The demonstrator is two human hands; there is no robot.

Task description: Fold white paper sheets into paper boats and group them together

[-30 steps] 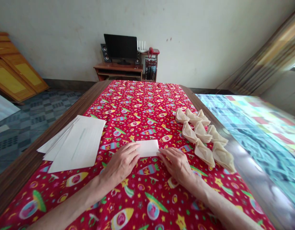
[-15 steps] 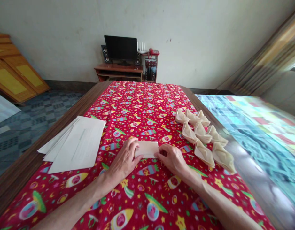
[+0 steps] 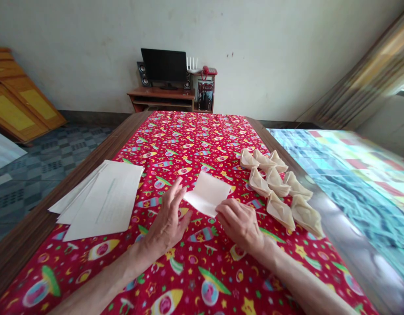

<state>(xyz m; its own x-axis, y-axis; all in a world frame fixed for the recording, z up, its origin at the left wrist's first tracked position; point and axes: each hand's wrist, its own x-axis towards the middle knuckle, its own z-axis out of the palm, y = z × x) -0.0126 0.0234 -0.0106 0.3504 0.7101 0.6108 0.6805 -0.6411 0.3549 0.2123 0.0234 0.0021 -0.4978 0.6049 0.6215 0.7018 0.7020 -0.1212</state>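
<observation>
A creased white sheet of paper (image 3: 209,192) lies partly opened out and turned at an angle over the red patterned cloth. My right hand (image 3: 238,221) pinches its near right corner between thumb and fingers. Just left of the paper, my left hand (image 3: 170,214) is apart from it, fingers and thumb spread with nothing in them. Several folded paper boats (image 3: 278,181) stand in rows to the right of my right hand. A fanned stack of paper sheets (image 3: 105,199), faintly printed, rests on the left side of the table.
The red cloth (image 3: 202,144) with rockets and stars covers most of the brown table (image 3: 100,164). A monitor (image 3: 164,68) with speakers and a red telephone (image 3: 209,71) stand by the far wall. A bed (image 3: 349,175) adjoins on the right, a wooden cabinet (image 3: 21,100) stands left.
The folded paper strip has opened into a larger sheet and turned askew. My left hand has let go of it and spread its fingers, while my right hand keeps its hold.
</observation>
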